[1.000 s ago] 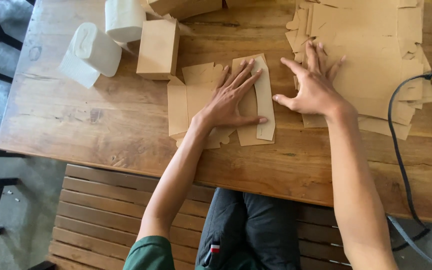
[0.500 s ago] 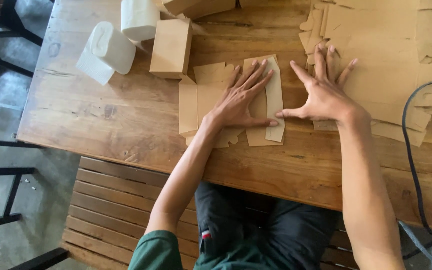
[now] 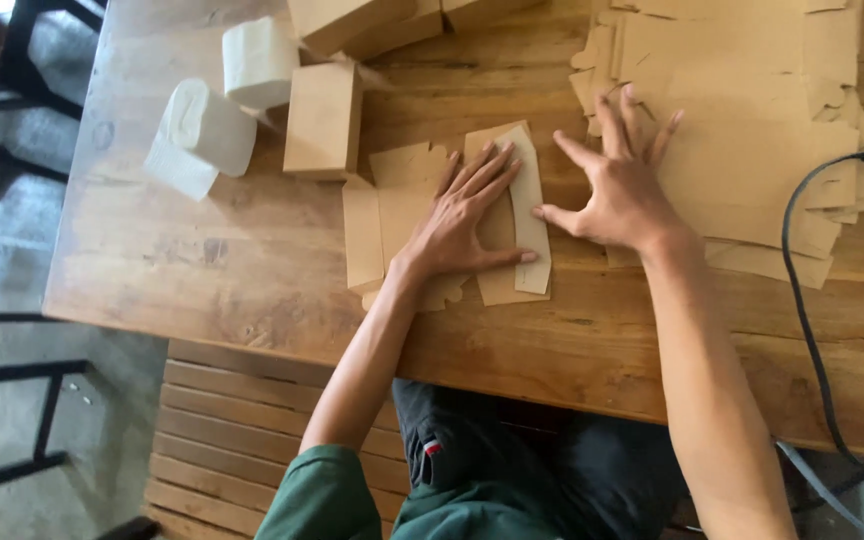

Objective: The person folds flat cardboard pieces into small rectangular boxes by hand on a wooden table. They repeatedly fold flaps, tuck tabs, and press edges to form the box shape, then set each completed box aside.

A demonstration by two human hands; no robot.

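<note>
On the wooden table [image 3: 202,270], a wide stack of flat brown cardboard blanks [image 3: 742,110] lies under the right hand [image 3: 624,190], fingers spread. Beside it, a smaller folded blank [image 3: 377,215] lies flat beneath the left hand [image 3: 462,215], palm pressing, fingers fanned.

You've got one head cam only, looking steeply down from above your seat at the wooden table [image 3: 202,250], close enough that your forearms, left hand [image 3: 457,225] and right hand [image 3: 622,190] fill mid-frame, w/ your lap at the bottom edge.
</note>
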